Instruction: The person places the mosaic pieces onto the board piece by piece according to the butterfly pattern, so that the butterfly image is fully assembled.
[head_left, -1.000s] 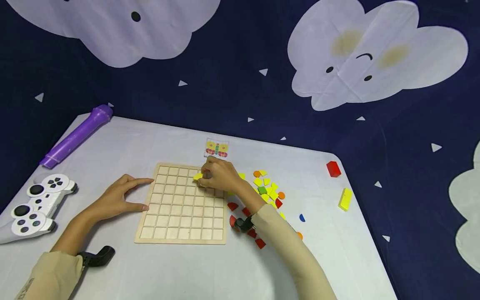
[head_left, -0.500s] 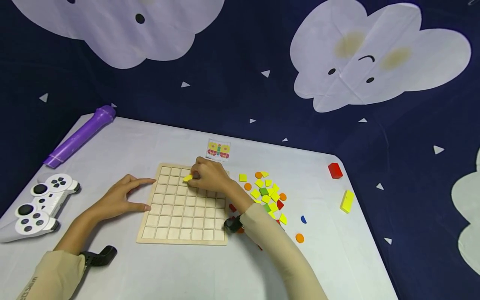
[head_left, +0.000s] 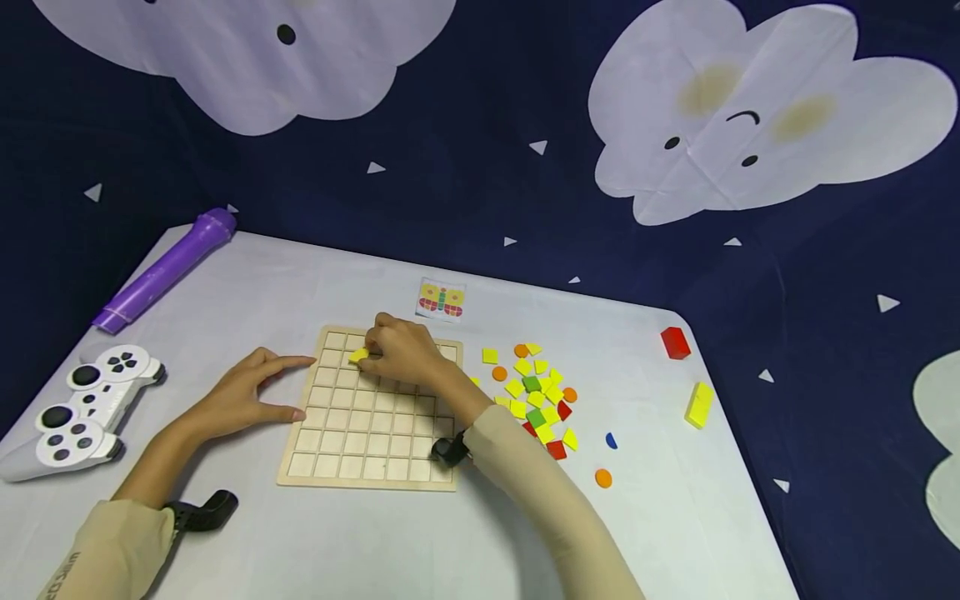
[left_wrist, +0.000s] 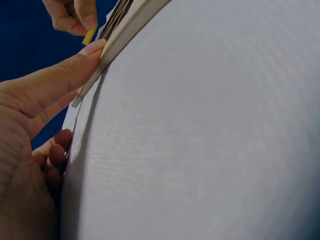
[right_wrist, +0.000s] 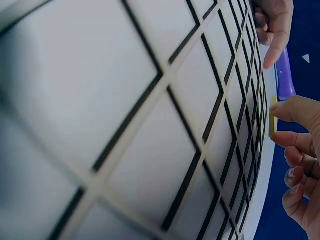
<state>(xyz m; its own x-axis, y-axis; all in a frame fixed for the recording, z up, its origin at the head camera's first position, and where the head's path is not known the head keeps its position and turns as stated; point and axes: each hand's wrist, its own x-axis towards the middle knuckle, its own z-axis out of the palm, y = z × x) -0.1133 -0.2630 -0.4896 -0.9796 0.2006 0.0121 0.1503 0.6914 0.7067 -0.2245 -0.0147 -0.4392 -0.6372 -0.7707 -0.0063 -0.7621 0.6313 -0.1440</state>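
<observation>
Head view: the right hand (head_left: 405, 350) covered some upper cells of the grid board (head_left: 360, 421) and part of the yellow piece (head_left: 358, 356), whose full outline could not be read. The right sleeve (head_left: 551, 492) overlapped a red piece (head_left: 529, 428). Smallest shapes on the card (head_left: 441, 300) were unresolved. Lettering on the left sleeve (head_left: 112, 542) ran off the bottom edge. Right wrist view: nearest board cells were blurred; top edge cropped the left hand (right_wrist: 279, 25). Left wrist view: right hand cut off at top

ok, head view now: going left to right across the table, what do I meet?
White game controller, left hand, wooden grid board, cluster of mixed tiles, blue half-disc, red block, yellow block.
</observation>
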